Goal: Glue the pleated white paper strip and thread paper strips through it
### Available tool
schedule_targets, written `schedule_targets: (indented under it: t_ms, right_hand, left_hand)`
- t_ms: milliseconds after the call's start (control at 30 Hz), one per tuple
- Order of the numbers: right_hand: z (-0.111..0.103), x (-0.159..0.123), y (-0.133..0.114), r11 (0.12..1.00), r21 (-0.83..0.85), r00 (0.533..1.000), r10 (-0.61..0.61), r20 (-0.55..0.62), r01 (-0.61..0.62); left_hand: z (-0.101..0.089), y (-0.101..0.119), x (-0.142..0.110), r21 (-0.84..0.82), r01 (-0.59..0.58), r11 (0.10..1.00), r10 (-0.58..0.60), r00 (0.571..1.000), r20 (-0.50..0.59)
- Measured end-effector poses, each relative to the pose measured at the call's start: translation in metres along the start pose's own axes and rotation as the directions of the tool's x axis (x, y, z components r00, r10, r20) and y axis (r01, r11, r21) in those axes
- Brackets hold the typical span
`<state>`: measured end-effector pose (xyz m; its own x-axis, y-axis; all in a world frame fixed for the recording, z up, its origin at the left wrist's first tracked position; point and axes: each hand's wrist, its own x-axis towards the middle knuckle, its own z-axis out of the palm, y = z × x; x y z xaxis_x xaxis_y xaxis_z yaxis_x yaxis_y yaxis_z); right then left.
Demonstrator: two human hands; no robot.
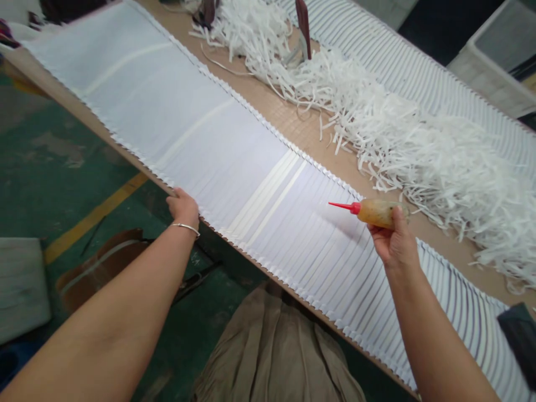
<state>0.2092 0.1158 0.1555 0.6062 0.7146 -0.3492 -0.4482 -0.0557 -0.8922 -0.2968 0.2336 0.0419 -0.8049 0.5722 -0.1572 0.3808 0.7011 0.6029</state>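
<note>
While the right hand (391, 237) wraps round a translucent amber squeeze bottle (379, 214) with a thin red conical nozzle, held above the long white ribbed sheet (268, 184), the left hand (183, 205) curls at the sheet's near edge, what it pinches unclear. Head view: sheet lies diagonally on smooth brown table (293, 120), edges scalloped, slats striped. Beyond it, shaggy heap of narrow white strips (402, 134); dark-red handle (303, 28) stands upright among them.
</note>
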Motion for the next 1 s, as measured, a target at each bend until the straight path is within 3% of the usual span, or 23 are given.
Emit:
schedule_targets:
  t_ms: [133, 333, 533, 767, 1000]
  right_hand:
    - [0.021, 0.036, 0.0, 0.991, -0.097, 0.995, -0.09, 0.038, 0.094]
    - [0.048, 0.083, 0.011, 0.968, -0.183, 0.985, -0.172, 0.027, 0.174]
    - [0.06, 0.108, 0.02, 0.959, -0.204, 0.98, -0.198, 0.02, 0.198]
    - [0.061, 0.107, 0.024, 0.955, -0.246, 0.986, -0.165, 0.034, 0.168]
    - [0.054, 0.069, 0.023, 0.956, -0.257, 0.99, -0.126, 0.065, 0.139]
  left_hand:
    - [0.014, 0.003, 0.009, 0.064, 0.146, 0.987, -0.139, 0.985, -0.099]
    - [0.016, -0.001, 0.004, 0.088, 0.126, 0.988, -0.109, 0.979, -0.171]
    - [0.017, -0.001, 0.007, 0.124, 0.119, 0.985, -0.096, 0.979, -0.18]
    - [0.021, -0.009, 0.014, 0.121, 0.114, 0.986, -0.088, 0.976, -0.2]
    - [0.022, -0.011, 0.014, 0.111, 0.106, 0.988, -0.083, 0.978, -0.192]
